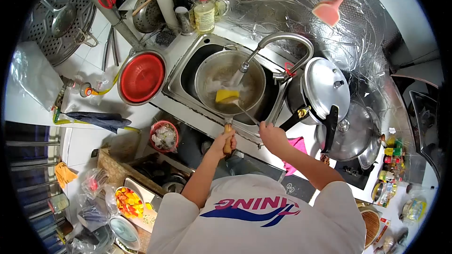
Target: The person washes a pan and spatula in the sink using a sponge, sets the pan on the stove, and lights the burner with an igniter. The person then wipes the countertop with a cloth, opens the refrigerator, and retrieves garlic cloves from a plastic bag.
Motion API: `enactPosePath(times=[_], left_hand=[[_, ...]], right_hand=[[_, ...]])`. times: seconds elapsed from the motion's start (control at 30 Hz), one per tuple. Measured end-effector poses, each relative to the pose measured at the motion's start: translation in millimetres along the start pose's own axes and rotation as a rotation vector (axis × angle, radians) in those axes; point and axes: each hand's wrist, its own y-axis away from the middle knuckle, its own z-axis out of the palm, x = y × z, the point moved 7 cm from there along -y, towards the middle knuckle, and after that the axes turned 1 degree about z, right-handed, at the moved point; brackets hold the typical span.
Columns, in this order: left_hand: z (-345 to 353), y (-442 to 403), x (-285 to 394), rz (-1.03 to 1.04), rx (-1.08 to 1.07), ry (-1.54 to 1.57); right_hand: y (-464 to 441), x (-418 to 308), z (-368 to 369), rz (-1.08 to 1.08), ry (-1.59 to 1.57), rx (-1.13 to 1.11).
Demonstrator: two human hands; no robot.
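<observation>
A large metal pan (203, 84) sits in the sink (176, 82), with running water from the curved faucet (287, 37) falling into it. My left hand (225, 144) is wrapped round the pan's wooden handle (228, 145). Closed on the thin metal handle of a spoon-like utensil (247, 114), my right hand (273, 137) is just beyond the pan's near right rim. The utensil's pale head lies inside the pan against a yellow sponge (226, 95). Water and foam partly cover the pan's bottom, and the head's exact shape is unclear.
Left of the sink is a red basin (142, 78). A pressure cooker (325, 89) and a lidded pan (346, 131) stand to the right. A soap bottle (204, 14) is behind the sink. Below left are a red bin (164, 136) and a bowl of cut vegetables (129, 202).
</observation>
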Motion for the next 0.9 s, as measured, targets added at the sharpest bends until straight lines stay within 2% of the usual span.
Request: enactPosePath(times=[0.07, 0.13, 0.2, 0.27, 0.37, 0.43, 0.47, 0.53, 0.67, 0.73, 0.9], left_hand=[[1, -5, 0, -0.047, -0.040, 0.068], [6, 8, 2, -0.135, 0.016, -0.026], [16, 22, 12, -0.131, 0.086, -0.100], [14, 24, 19, -0.129, 0.145, -0.180], [8, 23, 20, -0.120, 0.156, -0.237], [8, 24, 21, -0.114, 0.170, -0.221], [9, 26, 22, -0.122, 0.163, -0.229], [5, 33, 34, -0.070, 0.255, -0.407], [-17, 38, 45, -0.059, 0.251, -0.490], [-21, 43, 58, -0.042, 0.281, -0.518], [-30, 48, 78, -0.092, 0.203, -0.543]], right_hand=[[-4, -4, -4, -0.025, -0.057, -0.068], [-15, -15, 1, -0.052, -0.125, -0.144], [-47, -28, 18, -0.070, -0.404, -0.162], [-83, -43, 29, -0.064, -0.559, -0.049], [-125, -61, 19, -0.139, -0.447, -0.011], [-141, -39, 13, 0.250, -0.492, -0.082], [-144, -32, 12, 0.263, -0.494, -0.079], [-135, 1, 9, 0.453, -0.461, 0.013], [-102, 30, 20, 0.457, -0.348, 0.002], [-77, 38, 26, 0.573, -0.309, -0.046], [-22, 16, 42, 0.461, -0.280, -0.167]])
